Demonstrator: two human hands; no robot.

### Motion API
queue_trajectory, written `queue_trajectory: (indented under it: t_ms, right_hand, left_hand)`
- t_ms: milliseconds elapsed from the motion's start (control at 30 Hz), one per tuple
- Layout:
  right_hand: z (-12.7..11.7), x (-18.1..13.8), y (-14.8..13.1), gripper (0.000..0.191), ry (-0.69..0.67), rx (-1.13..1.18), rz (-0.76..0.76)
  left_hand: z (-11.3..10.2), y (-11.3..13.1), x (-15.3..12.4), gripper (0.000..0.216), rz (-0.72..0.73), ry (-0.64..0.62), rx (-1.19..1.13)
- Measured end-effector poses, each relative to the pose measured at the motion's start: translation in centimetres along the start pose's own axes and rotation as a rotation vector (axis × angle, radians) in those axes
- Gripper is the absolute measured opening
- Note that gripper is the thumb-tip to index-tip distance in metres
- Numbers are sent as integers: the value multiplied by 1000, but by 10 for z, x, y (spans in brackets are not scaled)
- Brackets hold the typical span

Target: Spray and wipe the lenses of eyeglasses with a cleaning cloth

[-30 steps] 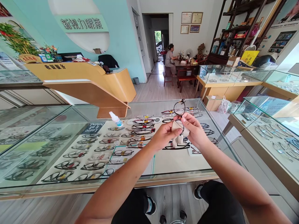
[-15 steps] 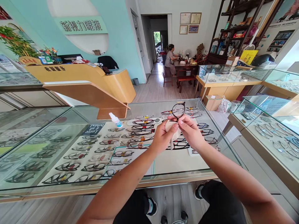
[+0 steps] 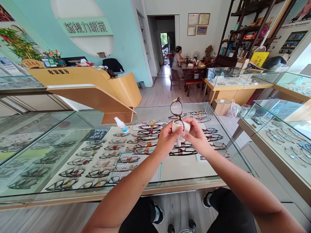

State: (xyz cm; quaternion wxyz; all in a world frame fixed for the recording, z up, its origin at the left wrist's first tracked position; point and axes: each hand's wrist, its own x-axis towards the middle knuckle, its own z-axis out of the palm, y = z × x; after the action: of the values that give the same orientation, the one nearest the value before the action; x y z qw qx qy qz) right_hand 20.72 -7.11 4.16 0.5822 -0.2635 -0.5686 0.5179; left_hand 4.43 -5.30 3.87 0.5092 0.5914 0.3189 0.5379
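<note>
Both my hands are raised together over a glass display case (image 3: 150,189). A pair of black-framed glasses (image 3: 176,108) stands upright between them, one round lens sticking up above my fingers. My left hand (image 3: 167,139) is closed on a white cleaning cloth (image 3: 180,127) wrapped around the lower lens. My right hand (image 3: 198,137) pinches the same cloth and the frame from the right side. Under the glass lie several rows of spectacle frames (image 3: 97,155).
A small white spray bottle (image 3: 120,124) lies on the case's glass top to the left. A wooden reception counter (image 3: 92,85) stands behind. More glass cases (image 3: 279,129) line the right. A person (image 3: 177,61) sits at a far table (image 3: 194,69).
The glasses have risen and shifted left, the free lens now higher above my fingers. Both hands moved slightly left, and the cloth is now bunched between the fingertips.
</note>
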Motion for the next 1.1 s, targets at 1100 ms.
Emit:
queue_trajectory:
  t_ms: [1100]
  right_hand:
    - [-11,7,8,24,78,65,57]
  left_hand:
    - [8,6,-5,61,40,45,106]
